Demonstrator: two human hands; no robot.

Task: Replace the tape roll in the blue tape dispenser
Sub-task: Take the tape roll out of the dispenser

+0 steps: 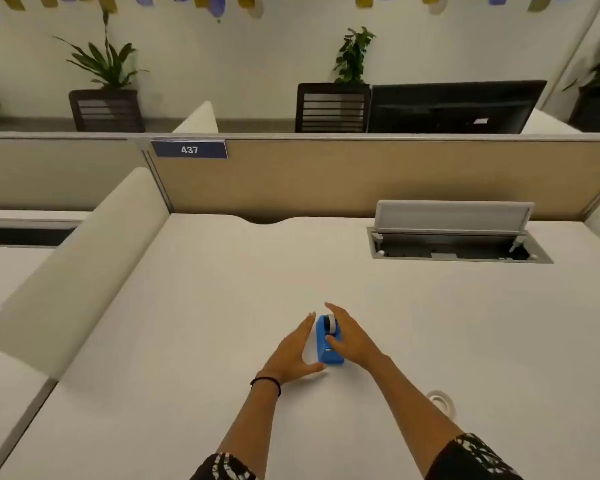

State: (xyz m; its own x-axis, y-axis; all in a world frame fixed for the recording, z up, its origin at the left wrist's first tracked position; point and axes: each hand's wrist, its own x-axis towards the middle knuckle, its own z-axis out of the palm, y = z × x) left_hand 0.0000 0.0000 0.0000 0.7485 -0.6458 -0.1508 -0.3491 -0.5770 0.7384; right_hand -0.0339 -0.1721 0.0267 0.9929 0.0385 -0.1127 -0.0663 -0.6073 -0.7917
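The blue tape dispenser (327, 348) stands on the white desk (222, 306) in front of me, with a white tape roll (331, 323) seated in its far end. My left hand (297, 351) lies flat beside its left side, fingers straight and apart, thumb near the dispenser's near corner. My right hand (349, 336) rests against its right side, thumb on top of the blue body, fingers stretched past the roll. A second white tape roll (442, 401) lies on the desk by my right forearm, partly hidden by it.
An open cable hatch (459, 249) with a raised lid sits at the desk's back right. A beige partition (361, 178) bearing a "437" sign closes the back. A padded divider (77, 265) runs along the left edge.
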